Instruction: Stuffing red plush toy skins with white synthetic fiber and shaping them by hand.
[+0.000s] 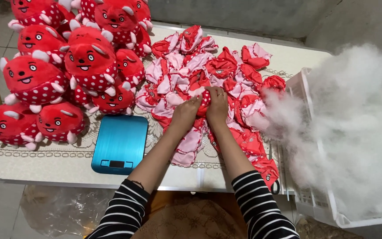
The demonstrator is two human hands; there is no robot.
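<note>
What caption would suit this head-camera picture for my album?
Both hands, left and right, grip an unstuffed red toy skin between finished plush toys and white stuffing.

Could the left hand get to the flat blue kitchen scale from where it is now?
Probably yes: the blue scale lies just beside the left hand, with only bare tablecloth between, though both hands currently grip a red fabric skin.

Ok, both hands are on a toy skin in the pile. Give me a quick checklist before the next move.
1. Left hand on the red dotted skin: ok.
2. Right hand on the same skin: ok.
3. Grip fully closed around it: cannot tell, fingers are buried in the fabric.
4. White stuffing in the crate beside the right arm: ok.
5. Blue scale has a bare platform: ok.
6. Stuffed toys stacked apart from the flat skins: ok.
</note>
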